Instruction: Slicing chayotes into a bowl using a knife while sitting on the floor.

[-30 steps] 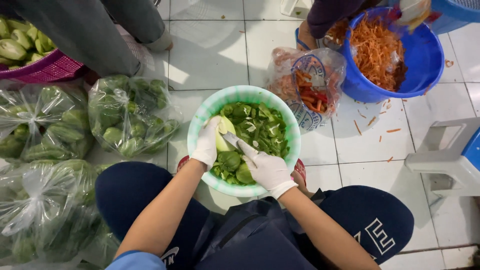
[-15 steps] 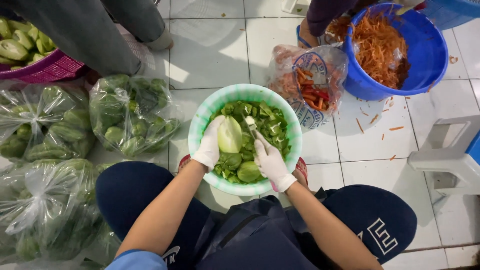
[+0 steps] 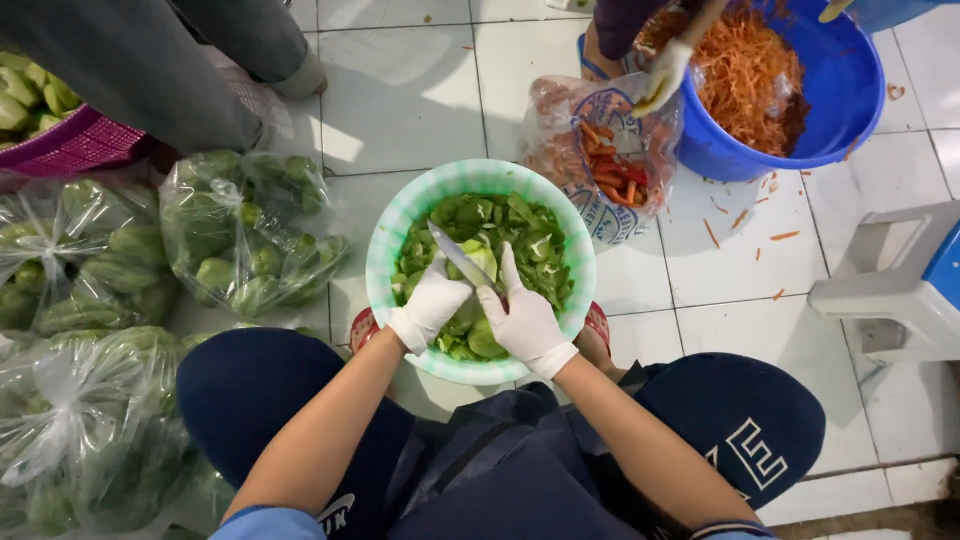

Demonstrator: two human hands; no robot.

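A green-and-white plastic basin sits on the tiled floor between my knees, full of cut green vegetable pieces. Both my hands wear white gloves and work over it. My left hand grips a pale green vegetable piece, mostly hidden by the fingers. My right hand holds a knife. Its blade slants up and left across that piece.
Clear bags of green vegetables lie at the left, and a pink basket holds more. Another person's legs stand at top left. A blue tub of shredded carrot, a gloved co-worker's hand, a carrot bag and a stool are at the right.
My hands have come closer together and lower in the basin. The pale piece, held up at the left before, now sits between them under the knife blade.
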